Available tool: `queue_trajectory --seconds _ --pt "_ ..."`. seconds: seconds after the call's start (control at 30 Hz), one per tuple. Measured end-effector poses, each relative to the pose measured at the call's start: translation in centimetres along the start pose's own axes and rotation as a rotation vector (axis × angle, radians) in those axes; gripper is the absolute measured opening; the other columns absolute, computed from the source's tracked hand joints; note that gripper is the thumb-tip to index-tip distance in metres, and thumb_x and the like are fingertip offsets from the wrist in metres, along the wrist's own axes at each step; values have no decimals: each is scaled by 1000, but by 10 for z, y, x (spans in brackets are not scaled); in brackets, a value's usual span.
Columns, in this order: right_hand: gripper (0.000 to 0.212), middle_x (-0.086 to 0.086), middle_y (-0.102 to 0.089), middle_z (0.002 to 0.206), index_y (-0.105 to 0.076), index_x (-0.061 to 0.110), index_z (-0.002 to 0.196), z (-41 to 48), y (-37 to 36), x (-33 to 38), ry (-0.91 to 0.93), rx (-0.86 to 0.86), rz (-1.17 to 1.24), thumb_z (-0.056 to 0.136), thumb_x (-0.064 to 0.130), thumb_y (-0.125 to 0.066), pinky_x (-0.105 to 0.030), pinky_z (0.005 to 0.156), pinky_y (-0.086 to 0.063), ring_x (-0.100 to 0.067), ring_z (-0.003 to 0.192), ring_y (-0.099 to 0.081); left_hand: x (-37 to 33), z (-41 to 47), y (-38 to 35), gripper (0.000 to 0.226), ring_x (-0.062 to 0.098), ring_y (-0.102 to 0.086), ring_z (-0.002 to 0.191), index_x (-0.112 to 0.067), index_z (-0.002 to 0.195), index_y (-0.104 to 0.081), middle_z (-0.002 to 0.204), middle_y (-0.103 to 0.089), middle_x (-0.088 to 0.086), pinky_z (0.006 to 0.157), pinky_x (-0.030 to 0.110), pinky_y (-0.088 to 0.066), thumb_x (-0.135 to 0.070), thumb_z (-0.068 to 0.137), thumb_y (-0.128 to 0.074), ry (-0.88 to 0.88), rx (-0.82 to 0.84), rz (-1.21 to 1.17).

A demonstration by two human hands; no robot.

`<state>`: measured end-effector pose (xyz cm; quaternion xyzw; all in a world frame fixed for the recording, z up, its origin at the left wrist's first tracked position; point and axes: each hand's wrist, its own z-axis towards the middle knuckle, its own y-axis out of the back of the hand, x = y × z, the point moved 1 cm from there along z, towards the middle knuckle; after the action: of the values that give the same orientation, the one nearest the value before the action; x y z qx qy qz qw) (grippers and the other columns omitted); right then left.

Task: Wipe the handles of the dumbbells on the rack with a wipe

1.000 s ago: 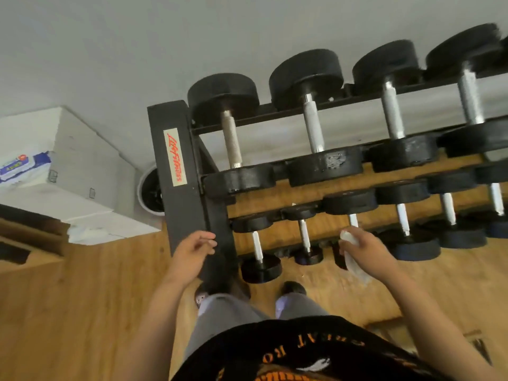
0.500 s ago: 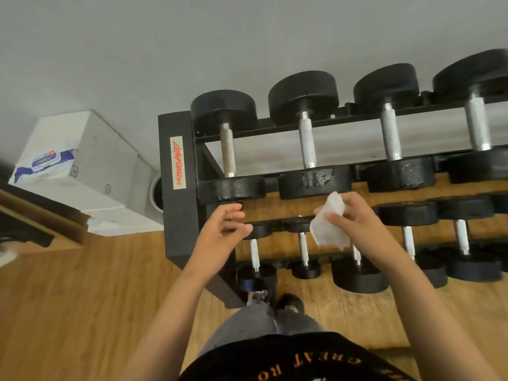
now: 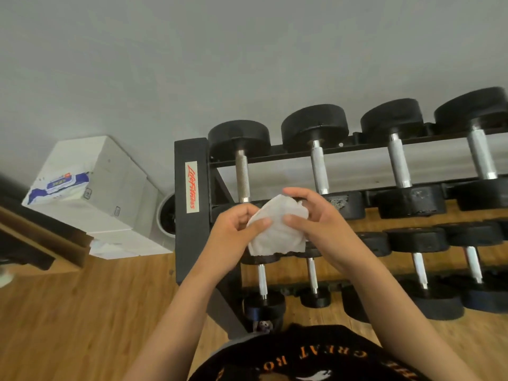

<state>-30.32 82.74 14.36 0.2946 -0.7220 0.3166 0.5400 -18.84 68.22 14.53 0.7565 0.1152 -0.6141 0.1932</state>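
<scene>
Both hands now meet on the wipe (image 3: 277,226) — left hand (image 3: 233,237) has come off the rack (image 3: 189,215) side. Wipe is white, crumpled, slightly translucent, spread between the fingers. Left thumb and right hand (image 3: 321,229) thumb pinch its near face, other fingers curled behind. Knurled dumbbell handle (image 3: 242,177) sits just beyond the fingertips — untouched.

Materials, as I see them:
Knurled bright-metal dumbbell handles (image 3: 243,176), matt black rubbery heads (image 3: 238,136); crumpled white cloth-like wipe (image 3: 276,229); glossy wood floor (image 3: 82,312).
</scene>
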Motion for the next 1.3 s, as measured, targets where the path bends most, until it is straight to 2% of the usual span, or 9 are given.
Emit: queue_trajectory --seconds 0.13,0.27,0.33,0.53,0.67,0.83,0.93,1.03,1.3 --pt "12 4 -69 91 -64 10 99 7 -5 10 5 40 21 88 15 -65 -25 74 -56 -19 91 -67 -9 3 21 13 11 -64 86 -18 90 -69 86 -67 -4 74 25 -51 -26 95 -61 33 -40 -148" --pt "35 7 -64 78 -53 7 89 12 -10 16 -3 89 75 76 28 -78 -21 64 -53 -13 79 -64 -12 5 27 25 17 -62 105 -17 100 -70 104 -66 5 97 35 -50 -38 91 -61 69 -82 -399" --pt "30 8 -60 75 -49 11 82 13 -13 17 14 98 151 77 29 -73 -18 59 -50 -8 75 -63 -15 5 29 37 15 -63 107 -13 109 -67 108 -67 3 96 33 -51 -38 84 -56 64 -139 -459" --pt "26 -7 -72 103 -64 8 113 21 -19 18 11 -38 58 88 13 -64 -36 85 -56 -26 99 -67 -9 9 43 21 18 -59 117 -21 103 -68 118 -65 4 100 38 -49 -33 98 -51 72 -459 -386" --pt "20 -10 -70 89 -62 16 111 24 -24 12 20 -171 -143 93 6 -60 -19 71 -55 -16 79 -66 -10 8 45 20 -1 -59 100 -22 94 -64 104 -64 -5 80 15 -48 -29 102 -47 -31 -567 -216" --pt "23 1 -69 87 -47 19 110 28 -37 9 84 -333 -172 94 9 -59 -2 66 -45 6 78 -65 -12 5 47 13 -9 -62 83 -14 97 -61 88 -65 -11 60 7 -46 -22 100 -51 -128 -477 -20" --pt "12 0 -68 93 -47 17 97 29 -40 14 128 -342 -84 97 8 -55 -15 77 -54 -4 90 -67 -10 4 51 9 2 -69 83 -13 96 -63 84 -70 -5 56 11 -49 -18 90 -66 -102 -340 10" --pt "10 -5 -63 96 -54 14 92 30 -42 14 126 -331 -79 99 9 -49 -28 81 -55 -18 94 -64 -8 3 49 7 2 -67 80 -12 88 -65 83 -68 -5 57 11 -49 -13 85 -72 -101 -321 20" --pt "11 8 -64 94 -62 18 99 20 -43 11 101 -367 -42 89 16 -67 -15 62 -52 3 80 -64 -11 9 46 17 3 -64 84 -10 91 -65 84 -67 -8 76 21 -53 -22 97 -54 -45 -349 -173"
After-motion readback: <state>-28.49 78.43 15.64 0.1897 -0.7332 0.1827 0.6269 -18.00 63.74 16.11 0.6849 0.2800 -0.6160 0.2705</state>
